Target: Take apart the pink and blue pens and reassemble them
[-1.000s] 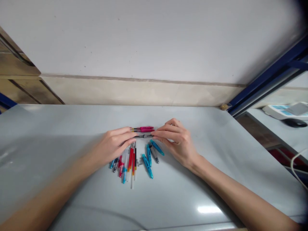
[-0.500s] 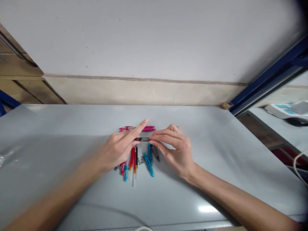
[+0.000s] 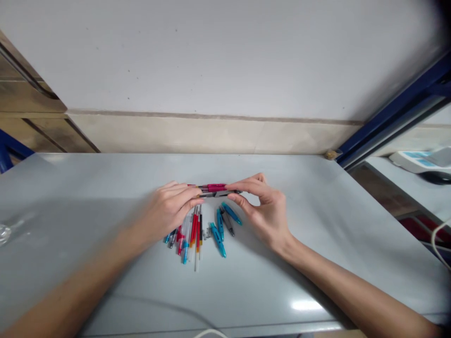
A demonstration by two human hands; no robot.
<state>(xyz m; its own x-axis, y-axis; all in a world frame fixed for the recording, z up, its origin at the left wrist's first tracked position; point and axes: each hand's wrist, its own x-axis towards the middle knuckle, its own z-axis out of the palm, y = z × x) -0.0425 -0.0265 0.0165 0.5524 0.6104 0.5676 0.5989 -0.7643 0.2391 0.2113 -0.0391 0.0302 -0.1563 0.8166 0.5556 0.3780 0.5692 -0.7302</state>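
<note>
A grey and black pen (image 3: pixel 221 193) lies level between my two hands, just in front of pink pens (image 3: pixel 215 187). My left hand (image 3: pixel 172 206) is closed around its left end, which the fingers partly hide. At the other end, my right hand (image 3: pixel 264 202) pinches the pen between thumb and fingertips. Whether the pen touches the table I cannot tell. Below the hands are red and black refills (image 3: pixel 196 230), clear barrels with pink and blue grips (image 3: pixel 181 244), and small springs (image 3: pixel 207 233). Several blue upper barrels (image 3: pixel 217 239) and a grey one (image 3: pixel 227 222) lie to the right.
Everything rests on a grey table (image 3: pixel 282 291) against a pale wall (image 3: pixel 225 61). A clear plastic object (image 3: pixel 4 234) sits at the left edge. A blue metal frame (image 3: pixel 394 108) rises on the right, beyond which a white device (image 3: pixel 416 162) stands. A white cable (image 3: pixel 210 333) shows at the front edge.
Both hands have shifted slightly away from me, bringing the pen up to the pink pens. More of the pen shows, and my left index finger, raised before, is now lowered onto it.
</note>
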